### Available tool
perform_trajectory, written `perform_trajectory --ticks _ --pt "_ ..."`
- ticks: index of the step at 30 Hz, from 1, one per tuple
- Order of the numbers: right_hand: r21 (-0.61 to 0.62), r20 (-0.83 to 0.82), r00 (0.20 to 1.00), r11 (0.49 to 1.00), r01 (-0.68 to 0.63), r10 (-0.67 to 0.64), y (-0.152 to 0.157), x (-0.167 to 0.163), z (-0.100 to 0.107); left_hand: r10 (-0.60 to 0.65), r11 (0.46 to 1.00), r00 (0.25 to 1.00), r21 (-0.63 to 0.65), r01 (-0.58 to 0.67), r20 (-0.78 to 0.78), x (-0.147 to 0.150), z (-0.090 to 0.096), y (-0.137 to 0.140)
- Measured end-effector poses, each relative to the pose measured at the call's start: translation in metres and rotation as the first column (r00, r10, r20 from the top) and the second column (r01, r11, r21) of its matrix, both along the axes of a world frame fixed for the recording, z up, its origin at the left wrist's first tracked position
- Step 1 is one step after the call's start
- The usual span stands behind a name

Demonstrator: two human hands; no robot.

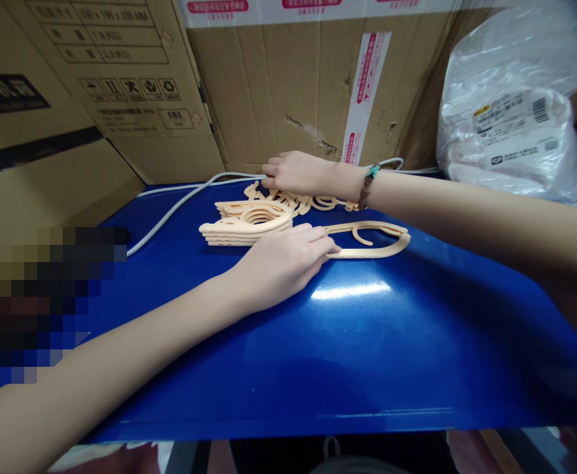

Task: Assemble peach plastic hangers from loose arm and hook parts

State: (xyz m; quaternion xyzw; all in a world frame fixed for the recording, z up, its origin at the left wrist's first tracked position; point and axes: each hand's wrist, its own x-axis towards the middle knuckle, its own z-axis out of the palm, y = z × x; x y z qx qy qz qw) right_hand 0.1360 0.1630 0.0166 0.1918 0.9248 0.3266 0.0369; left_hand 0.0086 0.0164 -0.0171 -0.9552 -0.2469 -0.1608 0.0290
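My left hand (288, 260) is closed on one end of a cream plastic folding hanger (381, 251), whose curved hook shows inside its loop. This hanger lies low over the blue table, to the right of the hand. Just behind my left hand sits a neat stack of the same cream hangers (241, 230), laid flat on one another. Farther back, my right hand (295, 172) reaches leftward over a loose heap of cream hangers (305, 203). Its fingers are slightly apart and bent down, their tips partly hidden; I see nothing held in them.
The blue table (367, 368) has a raised front edge. A white cable (170, 214) runs along its back. Cardboard boxes (278, 92) stand behind and at the left. A clear plastic bag with a label (515, 131) is at the back right. A pixelated patch covers the left side.
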Motion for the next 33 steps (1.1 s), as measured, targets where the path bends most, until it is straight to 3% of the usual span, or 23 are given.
perform_trajectory --ticks 13,21,27,33 --pt "-0.003 -0.040 0.999 1.000 -0.031 0.031 0.006 0.018 0.006 -0.004 1.000 1.000 -0.008 0.004 0.023 0.000 -0.001 0.000" --pt "0.093 -0.217 0.974 0.991 0.092 -0.070 -0.002 0.082 0.018 0.001 1.000 1.000 0.005 -0.001 0.012 -0.001 0.000 0.000" --pt "0.067 -0.306 0.931 0.971 0.230 -0.200 -0.045 0.132 0.016 -0.004 1.000 1.000 -0.007 0.004 0.031 0.001 0.000 -0.002" --pt "-0.044 -0.249 0.949 0.981 0.187 -0.192 -0.114 0.132 0.009 0.030 0.974 0.977 -0.225 0.019 0.212 0.002 -0.002 -0.002"
